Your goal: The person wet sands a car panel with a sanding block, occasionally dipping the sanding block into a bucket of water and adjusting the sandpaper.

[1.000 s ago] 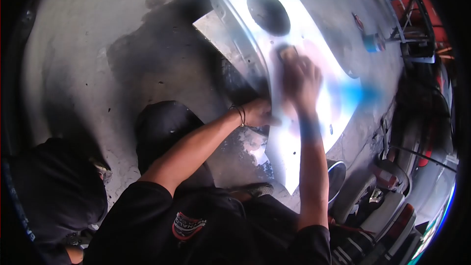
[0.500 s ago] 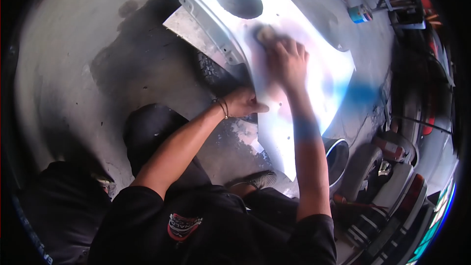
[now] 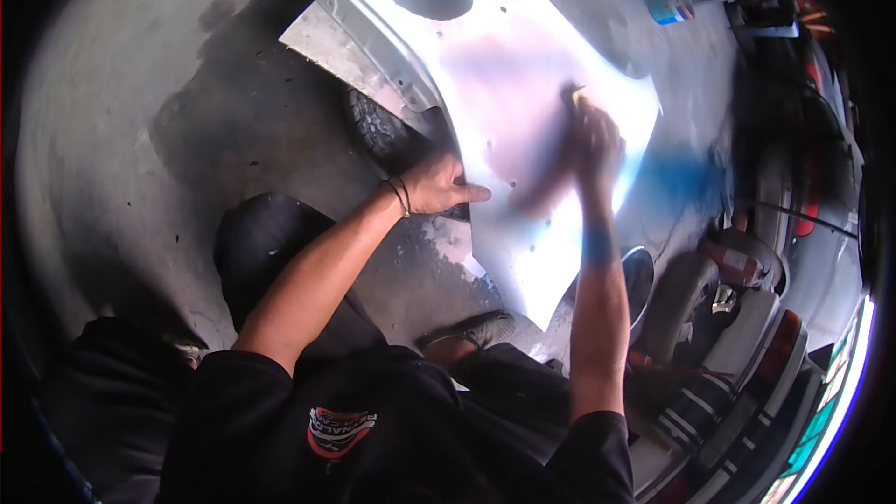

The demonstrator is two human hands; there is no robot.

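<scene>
A large white panel (image 3: 504, 47) with an oval hole near its top lies in front of me, with pinkish patches on its glaring surface. My left hand (image 3: 436, 187) grips the panel's left edge, thumb on top and fingers underneath. On the right part of the panel, my right hand (image 3: 597, 135), blurred by motion, is closed round a small tan and dark block (image 3: 579, 95) pressed to the surface. Below the panel's left side, a tyre (image 3: 378, 131) shows beside a flat board (image 3: 331, 45).
A paint can (image 3: 672, 7) stands on the floor at the upper right. A round dark container (image 3: 637, 285) is beside the panel's lower end. Car parts (image 3: 737, 336) are piled at the right. Another person in dark clothes (image 3: 112, 392) is at the lower left.
My right hand has moved with the block from the panel's middle toward its right edge. The view has shifted, so the panel appears farther left. My left hand keeps hold of the edge.
</scene>
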